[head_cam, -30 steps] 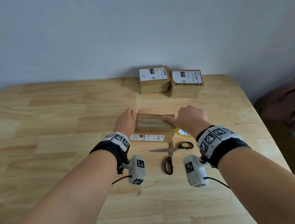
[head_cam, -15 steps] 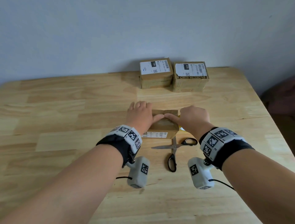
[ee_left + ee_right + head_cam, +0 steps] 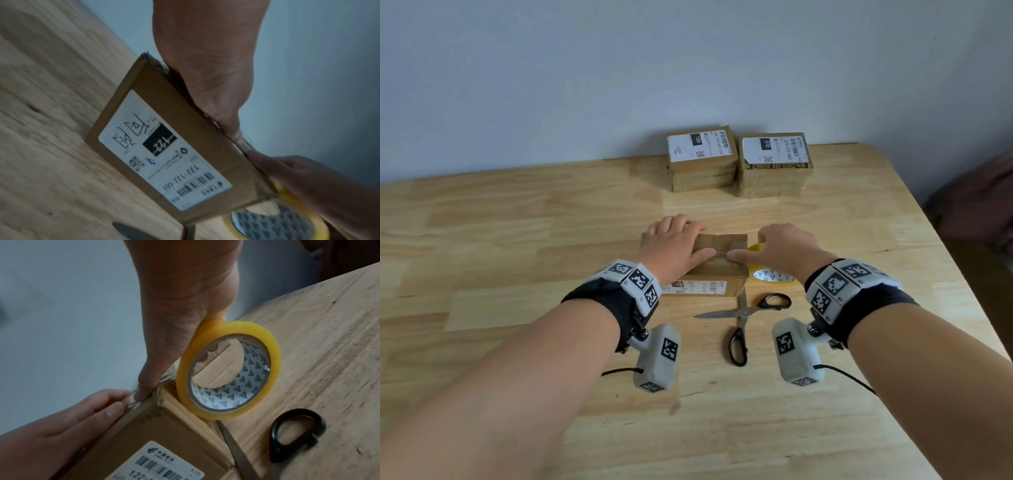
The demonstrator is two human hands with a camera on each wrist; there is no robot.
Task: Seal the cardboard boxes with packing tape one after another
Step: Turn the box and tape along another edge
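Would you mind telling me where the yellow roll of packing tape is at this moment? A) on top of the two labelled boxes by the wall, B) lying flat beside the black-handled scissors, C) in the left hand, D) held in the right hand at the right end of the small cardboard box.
D: the right hand grips the yellow roll of packing tape against the small cardboard box end.

Soft, even daylight fills the head view, seemingly from eleven o'clock; short shadows fall toward five o'clock beneath the wrist cameras. Straight lines bow near the edges. Both wrist views are dimmer, with the wooden table [image 3: 51, 146] motion-blurred.
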